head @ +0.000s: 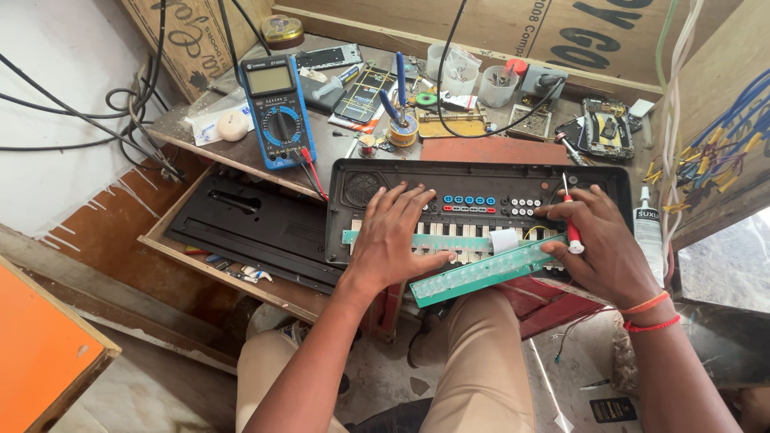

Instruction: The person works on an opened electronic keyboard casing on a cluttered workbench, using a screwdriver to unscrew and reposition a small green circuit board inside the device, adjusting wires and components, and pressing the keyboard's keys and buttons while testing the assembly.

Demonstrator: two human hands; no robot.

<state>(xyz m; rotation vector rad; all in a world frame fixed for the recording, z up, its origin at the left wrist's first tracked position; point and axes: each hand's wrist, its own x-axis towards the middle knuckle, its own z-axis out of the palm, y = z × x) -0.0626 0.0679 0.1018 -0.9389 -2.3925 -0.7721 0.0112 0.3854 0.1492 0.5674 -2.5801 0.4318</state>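
A: What do the hands hold?

B: The left hand (391, 234) lies flat, fingers spread, on the black keyboard (481, 192), gripping nothing. The right hand (603, 240) closes around a red-handled screwdriver (571, 218), its fingers resting on a green circuit strip (481, 273) at the keyboard's front edge.

A: What lies beyond?

B: A blue multimeter (277, 108) stands to the left on the cluttered tabletop (184, 120); a white glue tube (648, 228) lies just right of the keyboard.

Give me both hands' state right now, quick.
Left hand: open, fingers spread flat on the keyboard.
Right hand: closed on a red-handled screwdriver, over the green circuit board.
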